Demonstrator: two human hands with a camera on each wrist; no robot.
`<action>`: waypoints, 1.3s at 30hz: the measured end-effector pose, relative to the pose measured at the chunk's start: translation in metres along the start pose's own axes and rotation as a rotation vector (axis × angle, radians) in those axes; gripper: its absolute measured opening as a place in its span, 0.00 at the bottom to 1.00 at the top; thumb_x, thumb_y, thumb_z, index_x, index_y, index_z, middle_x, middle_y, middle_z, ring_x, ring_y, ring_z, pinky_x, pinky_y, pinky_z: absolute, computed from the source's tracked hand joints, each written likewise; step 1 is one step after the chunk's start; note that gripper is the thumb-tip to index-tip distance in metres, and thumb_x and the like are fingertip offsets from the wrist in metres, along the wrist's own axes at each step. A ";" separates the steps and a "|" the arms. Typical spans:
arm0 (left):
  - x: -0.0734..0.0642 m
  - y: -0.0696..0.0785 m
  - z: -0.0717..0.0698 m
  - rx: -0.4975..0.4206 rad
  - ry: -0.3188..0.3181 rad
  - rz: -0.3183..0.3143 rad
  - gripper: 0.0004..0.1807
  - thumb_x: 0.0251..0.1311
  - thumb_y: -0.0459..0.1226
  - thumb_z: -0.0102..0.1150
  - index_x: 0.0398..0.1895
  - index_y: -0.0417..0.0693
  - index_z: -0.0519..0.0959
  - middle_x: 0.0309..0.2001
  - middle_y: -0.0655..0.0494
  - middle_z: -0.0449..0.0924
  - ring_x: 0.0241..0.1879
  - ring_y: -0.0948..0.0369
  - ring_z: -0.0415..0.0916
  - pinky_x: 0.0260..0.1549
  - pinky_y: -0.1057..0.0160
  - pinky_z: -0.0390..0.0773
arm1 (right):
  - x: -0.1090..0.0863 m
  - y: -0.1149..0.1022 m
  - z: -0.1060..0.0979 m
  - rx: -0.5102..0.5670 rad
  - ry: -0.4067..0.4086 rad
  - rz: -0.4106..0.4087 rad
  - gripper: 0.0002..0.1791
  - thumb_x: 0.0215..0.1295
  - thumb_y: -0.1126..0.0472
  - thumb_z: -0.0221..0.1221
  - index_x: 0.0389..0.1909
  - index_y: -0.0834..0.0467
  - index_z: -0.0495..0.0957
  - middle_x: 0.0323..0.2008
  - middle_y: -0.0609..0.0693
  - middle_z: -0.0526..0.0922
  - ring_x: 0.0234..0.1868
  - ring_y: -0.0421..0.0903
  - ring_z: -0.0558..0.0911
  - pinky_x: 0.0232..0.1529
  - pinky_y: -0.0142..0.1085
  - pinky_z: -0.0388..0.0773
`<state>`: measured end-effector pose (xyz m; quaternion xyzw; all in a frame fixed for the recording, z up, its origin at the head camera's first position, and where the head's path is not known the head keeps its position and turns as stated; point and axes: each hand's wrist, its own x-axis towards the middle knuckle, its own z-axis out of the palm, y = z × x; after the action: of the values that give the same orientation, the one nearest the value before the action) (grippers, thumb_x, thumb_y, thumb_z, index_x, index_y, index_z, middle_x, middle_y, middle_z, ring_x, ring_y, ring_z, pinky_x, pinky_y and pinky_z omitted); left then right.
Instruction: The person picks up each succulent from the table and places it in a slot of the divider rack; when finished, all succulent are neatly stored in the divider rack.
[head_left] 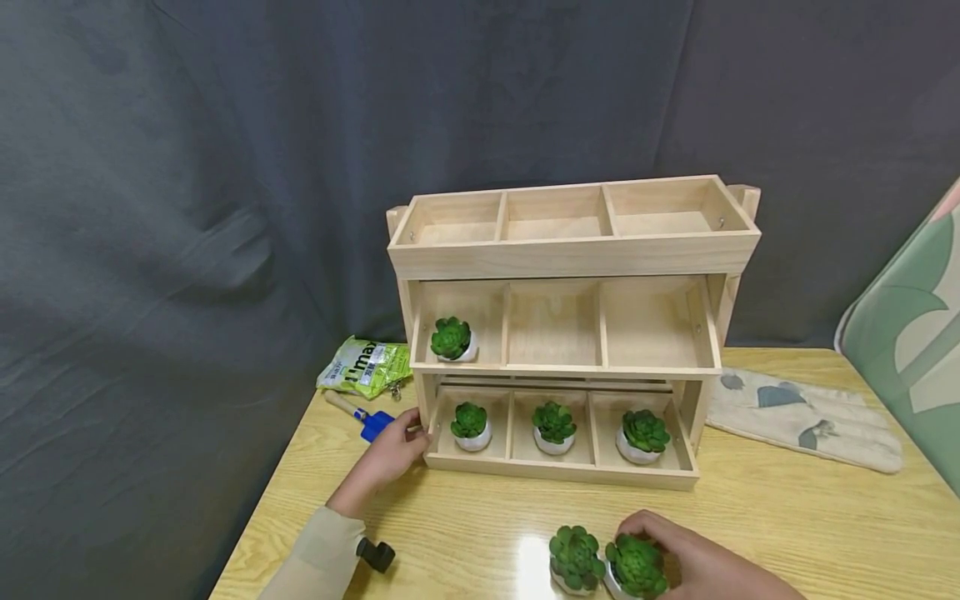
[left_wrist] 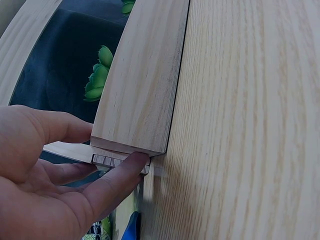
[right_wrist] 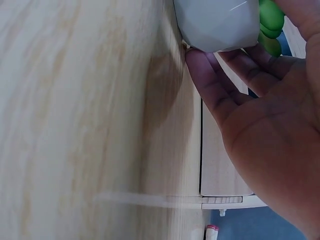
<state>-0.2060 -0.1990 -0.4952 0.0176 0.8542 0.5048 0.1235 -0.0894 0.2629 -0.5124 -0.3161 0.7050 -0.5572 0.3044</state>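
Observation:
My right hand [head_left: 693, 557] holds a potted succulent [head_left: 636, 567] by its white pot [right_wrist: 220, 22], low over or on the table at the front; I cannot tell which. Just left of it stands a second succulent [head_left: 576, 558]. With thumb and fingers, my left hand [head_left: 392, 452] grips the lower left corner of a three-tier wooden plant shelf [head_left: 562, 475]. The left wrist view shows the thumb by the board's upper edge and a fingertip against its end. Each bottom compartment holds one succulent [head_left: 553, 422]. Another succulent [head_left: 452, 338] sits in the middle tier's left compartment.
Left of the shelf lie a blue hand shovel [head_left: 375, 423] with a wooden handle and a green-and-white plastic bag [head_left: 365, 367]. A patterned cloth item [head_left: 802, 417] lies at the right. Dark curtain [head_left: 525, 92] hangs behind; a leaf-patterned panel [head_left: 915, 317] stands at the right edge.

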 end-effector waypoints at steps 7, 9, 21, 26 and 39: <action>0.000 0.000 0.000 -0.012 -0.010 -0.003 0.33 0.80 0.34 0.54 0.83 0.37 0.60 0.77 0.32 0.69 0.72 0.36 0.75 0.62 0.44 0.86 | -0.003 -0.003 -0.001 -0.080 0.052 0.038 0.32 0.71 0.60 0.71 0.70 0.58 0.68 0.61 0.53 0.76 0.58 0.29 0.76 0.52 0.27 0.79; 0.000 0.001 0.000 -0.016 -0.015 -0.004 0.33 0.80 0.34 0.53 0.83 0.37 0.60 0.77 0.32 0.68 0.72 0.36 0.75 0.62 0.44 0.86 | -0.003 -0.005 -0.002 -0.114 0.078 0.045 0.32 0.69 0.58 0.72 0.69 0.55 0.69 0.60 0.53 0.77 0.58 0.29 0.76 0.51 0.26 0.78; -0.003 0.004 0.000 -0.027 -0.004 -0.001 0.33 0.79 0.33 0.54 0.82 0.37 0.61 0.75 0.32 0.71 0.70 0.36 0.77 0.59 0.44 0.87 | 0.001 -0.026 -0.009 -0.245 0.185 0.177 0.38 0.61 0.54 0.76 0.71 0.50 0.70 0.64 0.56 0.75 0.56 0.27 0.75 0.50 0.23 0.78; -0.002 0.003 0.001 -0.026 -0.002 -0.002 0.33 0.79 0.33 0.54 0.82 0.36 0.61 0.75 0.31 0.71 0.69 0.36 0.78 0.59 0.45 0.88 | 0.007 -0.040 -0.016 -0.446 0.253 0.014 0.39 0.61 0.49 0.78 0.70 0.49 0.71 0.62 0.49 0.78 0.58 0.27 0.77 0.49 0.26 0.82; -0.003 0.004 0.000 -0.018 -0.008 -0.005 0.32 0.79 0.33 0.54 0.82 0.37 0.61 0.75 0.32 0.71 0.70 0.36 0.77 0.60 0.45 0.87 | 0.034 -0.077 -0.033 -0.552 0.332 -0.110 0.36 0.61 0.53 0.78 0.67 0.45 0.72 0.58 0.45 0.79 0.55 0.30 0.77 0.50 0.31 0.84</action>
<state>-0.2039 -0.1976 -0.4910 0.0166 0.8491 0.5121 0.1284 -0.1283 0.2421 -0.4328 -0.3291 0.8513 -0.4045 0.0577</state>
